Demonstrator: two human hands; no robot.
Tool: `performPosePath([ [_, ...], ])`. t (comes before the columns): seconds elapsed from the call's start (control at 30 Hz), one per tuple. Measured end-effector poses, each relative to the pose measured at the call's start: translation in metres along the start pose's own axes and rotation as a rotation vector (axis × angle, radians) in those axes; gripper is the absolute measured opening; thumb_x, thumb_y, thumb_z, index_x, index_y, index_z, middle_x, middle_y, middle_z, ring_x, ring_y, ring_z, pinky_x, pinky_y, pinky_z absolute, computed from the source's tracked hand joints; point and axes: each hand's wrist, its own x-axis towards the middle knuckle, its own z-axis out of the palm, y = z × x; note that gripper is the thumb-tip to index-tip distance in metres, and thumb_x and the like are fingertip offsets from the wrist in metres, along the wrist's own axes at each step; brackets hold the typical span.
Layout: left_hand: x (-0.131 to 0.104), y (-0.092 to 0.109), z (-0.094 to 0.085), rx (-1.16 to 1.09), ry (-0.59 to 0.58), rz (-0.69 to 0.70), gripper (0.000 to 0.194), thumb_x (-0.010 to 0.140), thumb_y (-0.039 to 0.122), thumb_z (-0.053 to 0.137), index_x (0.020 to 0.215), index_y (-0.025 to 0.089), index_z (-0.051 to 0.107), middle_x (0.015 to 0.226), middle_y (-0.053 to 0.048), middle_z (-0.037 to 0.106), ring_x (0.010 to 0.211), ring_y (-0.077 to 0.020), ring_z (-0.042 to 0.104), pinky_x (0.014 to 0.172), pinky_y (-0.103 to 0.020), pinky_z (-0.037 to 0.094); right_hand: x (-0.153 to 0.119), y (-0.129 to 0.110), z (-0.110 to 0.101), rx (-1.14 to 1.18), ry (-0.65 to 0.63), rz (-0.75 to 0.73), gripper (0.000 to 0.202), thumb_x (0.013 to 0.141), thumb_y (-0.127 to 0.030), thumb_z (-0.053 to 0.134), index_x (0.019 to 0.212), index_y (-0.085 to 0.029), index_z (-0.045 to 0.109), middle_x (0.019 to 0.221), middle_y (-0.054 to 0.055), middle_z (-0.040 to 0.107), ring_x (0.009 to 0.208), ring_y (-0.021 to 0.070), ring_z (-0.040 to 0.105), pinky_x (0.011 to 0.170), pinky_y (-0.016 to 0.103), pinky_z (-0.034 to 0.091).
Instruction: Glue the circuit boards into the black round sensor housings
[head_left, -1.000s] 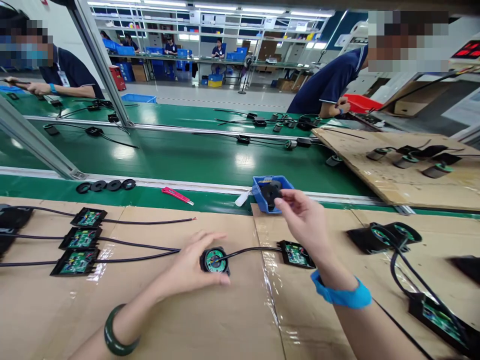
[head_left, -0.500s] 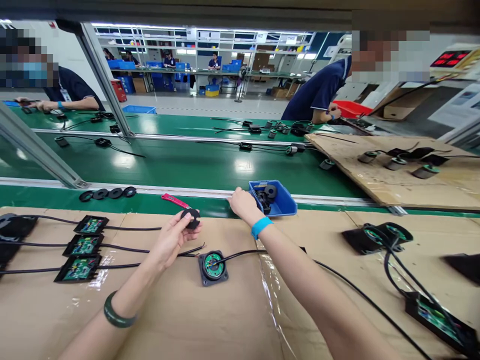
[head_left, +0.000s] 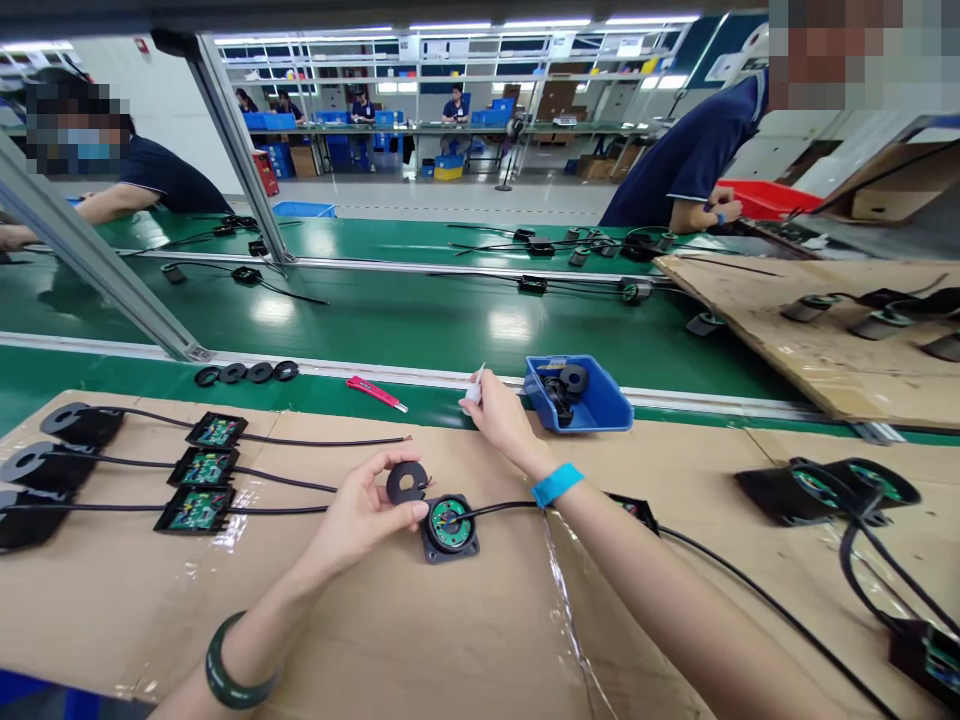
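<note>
A black split ring is pinched between the thumb and fingers of my left hand. The ring is just up and left of a round green circuit board in a black square-flanged housing, which has a black cable coming out of it. My right hand is closed on a small white bottle with a thin tip, near the bench's far edge. Right beside that hand stands a blue bin holding more black rings.
A red utility knife and several black rings lie on the green strip. Cabled circuit boards in black cases are at left. More housings sit at right. A metal post rises at left. Co-workers work across the belt.
My left hand has brought the ring down and right, close to the round board. The white bottle now shows in my right hand. The view has shifted, and the co-worker at left has moved their arms.
</note>
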Motion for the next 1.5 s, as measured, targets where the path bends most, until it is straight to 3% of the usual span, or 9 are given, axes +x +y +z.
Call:
performPosePath([
  [0.2,0.004,0.004,0.003,0.561,0.135,0.223,0.045,0.084,0.035,0.068,0.127,0.02,0.062,0.12,-0.012,0.067,0.1,-0.024,0.066,0.081,-0.034,0.057,0.016,0.011,0.007,0.05,0.039,0.007,0.028,0.095,-0.034,0.061,0.117,-0.016,0.06,0.111,0.006,0.065,0.096,0.0193,0.065,0.082,0.039,0.056],
  [0.4,0.002,0.007,0.003,0.746,0.043,0.386,0.043,0.085,0.023,0.063,0.128,0.024,0.062,0.123,-0.009,0.062,0.109,-0.0222,0.064,0.086,-0.034,0.058,0.014,0.01,0.0,0.119,0.009,-0.014,0.035,0.094,-0.033,0.062,0.122,-0.013,0.056,0.114,0.011,0.064,0.092,0.0206,0.066,0.083,0.04,0.055],
  [0.5,-0.002,0.011,0.003,0.812,0.017,0.398,0.044,0.086,0.022,0.064,0.129,0.025,0.06,0.122,-0.008,0.063,0.106,-0.0215,0.065,0.089,-0.036,0.057,-0.014,0.009,-0.026,0.167,-0.056,-0.074,0.032,0.094,-0.027,0.057,0.121,-0.01,0.056,0.118,0.02,0.064,0.094,0.026,0.067,0.084,0.042,0.053],
  [0.6,-0.005,0.016,0.004,0.871,0.001,0.427,0.034,0.086,0.023,0.066,0.12,0.025,0.063,0.117,-0.007,0.065,0.109,-0.0233,0.063,0.092,-0.037,0.055,-0.058,0.005,-0.056,0.255,-0.22,-0.207,0.018,0.094,-0.03,0.058,0.108,-0.019,0.063,0.106,0.009,0.072,0.096,0.0225,0.069,0.083,0.034,0.054],
  [0.7,-0.006,0.019,0.009,0.898,-0.026,0.468,0.027,0.086,0.022,0.067,0.113,0.023,0.065,0.119,-0.008,0.065,0.116,-0.0252,0.061,0.097,-0.038,0.053,-0.101,0.0,-0.071,0.394,-0.367,-0.271,0.012,0.09,-0.029,0.066,0.099,-0.022,0.063,0.094,0.001,0.073,0.087,0.0171,0.07,0.075,0.027,0.055],
  [0.77,-0.006,0.018,0.013,0.932,-0.058,0.491,0.029,0.086,0.022,0.067,0.114,0.022,0.063,0.115,-0.008,0.067,0.109,-0.0244,0.064,0.093,-0.037,0.055,-0.119,-0.002,-0.069,0.467,-0.331,-0.255,0.001,0.092,-0.022,0.063,0.093,-0.022,0.062,0.088,0.001,0.07,0.082,0.0157,0.068,0.072,0.026,0.053],
  [0.93,-0.007,0.011,0.023,1.107,-0.081,0.629,0.028,0.093,0.03,0.064,0.12,0.023,0.061,0.108,-0.008,0.067,0.096,-0.0246,0.066,0.08,-0.039,0.058,-0.132,-0.004,-0.056,0.517,-0.149,-0.285,0.011,0.094,-0.014,0.056,0.091,-0.021,0.063,0.084,0.002,0.067,0.075,0.0148,0.064,0.067,0.025,0.051],
  [1.23,-0.007,0.001,0.037,1.238,-0.009,0.662,0.042,0.088,0.046,0.068,0.118,0.019,0.058,0.099,-0.009,0.066,0.089,-0.0252,0.065,0.075,-0.04,0.06,-0.134,-0.004,-0.056,0.573,-0.132,-0.268,0.014,0.095,-0.015,0.053,0.091,-0.022,0.064,0.082,0.003,0.068,0.073,0.0152,0.066,0.063,0.025,0.054],
  [1.5,-0.004,-0.004,0.042,1.161,-0.015,0.688,0.041,0.09,0.044,0.064,0.116,0.014,0.058,0.101,-0.011,0.06,0.088,-0.0234,0.062,0.072,-0.036,0.06,-0.141,-0.004,-0.054,0.608,-0.116,-0.254,0.016,0.096,-0.014,0.051,0.098,-0.022,0.065,0.087,0.003,0.066,0.076,0.0146,0.066,0.066,0.025,0.055],
])
